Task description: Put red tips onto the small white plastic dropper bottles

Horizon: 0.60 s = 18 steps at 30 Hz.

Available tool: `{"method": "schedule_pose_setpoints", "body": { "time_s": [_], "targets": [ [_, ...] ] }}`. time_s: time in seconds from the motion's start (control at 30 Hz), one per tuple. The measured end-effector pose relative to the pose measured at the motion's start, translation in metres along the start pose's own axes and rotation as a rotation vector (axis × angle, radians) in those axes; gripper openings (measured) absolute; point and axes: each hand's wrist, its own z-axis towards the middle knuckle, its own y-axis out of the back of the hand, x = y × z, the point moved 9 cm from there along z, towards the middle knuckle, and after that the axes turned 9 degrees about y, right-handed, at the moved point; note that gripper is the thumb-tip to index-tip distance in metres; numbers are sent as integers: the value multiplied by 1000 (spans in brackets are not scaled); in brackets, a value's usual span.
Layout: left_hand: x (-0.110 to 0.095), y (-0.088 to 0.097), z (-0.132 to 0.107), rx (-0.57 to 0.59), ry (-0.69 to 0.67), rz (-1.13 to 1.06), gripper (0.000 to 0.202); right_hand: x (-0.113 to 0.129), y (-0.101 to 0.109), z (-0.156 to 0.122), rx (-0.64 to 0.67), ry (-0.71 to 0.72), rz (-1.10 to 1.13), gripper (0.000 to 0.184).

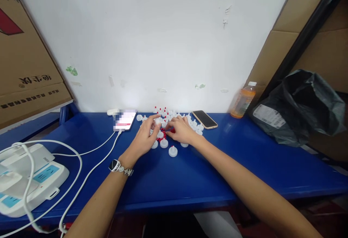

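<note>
Several white bottle caps with pointed nozzles (164, 143) lie about both hands, and those at the back carry small red tips (165, 117). Between the thumb and fingers of my left hand (144, 136) is a white nozzle cap (157, 121). My right hand (182, 129) bends down over a small heap of red tips (162, 136), its fingertips drawn together. Whatever those fingertips hold is too small to make out. One white cap with a red tip (173, 151) stands apart, closest to the front edge.
A lit phone (125, 119) on a white cable lies left, a dark phone (205, 119) right. Farther right stand an orange drink bottle (244, 100) and a black plastic bag (296, 107). A power strip (40, 183) with looping cables covers the blue table's (185, 187) left end.
</note>
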Motion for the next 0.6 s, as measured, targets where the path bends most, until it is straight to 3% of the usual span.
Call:
{"method": "schedule_pose_setpoints", "body": {
  "time_s": [0.1, 0.2, 0.27, 0.43, 0.6],
  "targets": [
    [2, -1, -1, 6, 19, 5, 42, 5, -9, 2, 86, 36, -128, 13],
    [2, -2, -1, 17, 21, 6, 41, 4, -5, 1, 40, 20, -75, 10],
    [3, -2, -1, 20, 27, -5, 42, 0, 1, -1, -34, -22, 105, 8],
    [0, -2, -2, 14, 44, -39, 42, -14, 8, -8, -273, -191, 907, 20],
    [-5, -3, -3, 22, 51, -66, 42, -12, -1, -11, -369, -311, 1276, 36]
  ]
}}
